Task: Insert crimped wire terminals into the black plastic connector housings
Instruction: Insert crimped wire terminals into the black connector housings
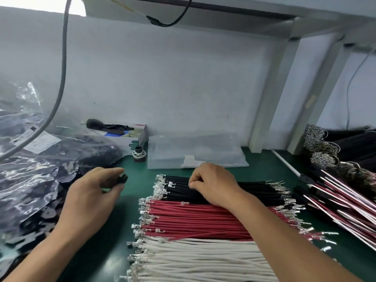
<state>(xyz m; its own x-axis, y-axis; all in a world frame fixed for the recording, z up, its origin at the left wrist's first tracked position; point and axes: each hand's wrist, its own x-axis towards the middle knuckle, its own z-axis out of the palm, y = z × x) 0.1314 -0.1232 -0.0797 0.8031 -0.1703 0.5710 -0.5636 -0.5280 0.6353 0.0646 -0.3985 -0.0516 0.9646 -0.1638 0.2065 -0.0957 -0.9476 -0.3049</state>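
A green worktop (262,159) runs up to a pale wall, with a grey shelf frame (270,94) standing at the far right and a grey cable (61,82) hanging down on the left. Near the middle lie three flat rows of crimped wires: black wires (258,190) farthest, red wires (195,218) next, white wires (195,259) nearest, their metal terminals lined up at the left ends. The left hand (91,198) is above the worktop left of the wires, its fingers (114,171) curled and pinching a black housing (123,178). The right hand (215,184) rests on the black wires, fingers curled down and pinching at one of them. Clear bags (36,176) of dark parts fill the left; a small box (134,139) and a flat clear bag (195,153) lie at the far edge. Finished harnesses (343,202) pile at the right.
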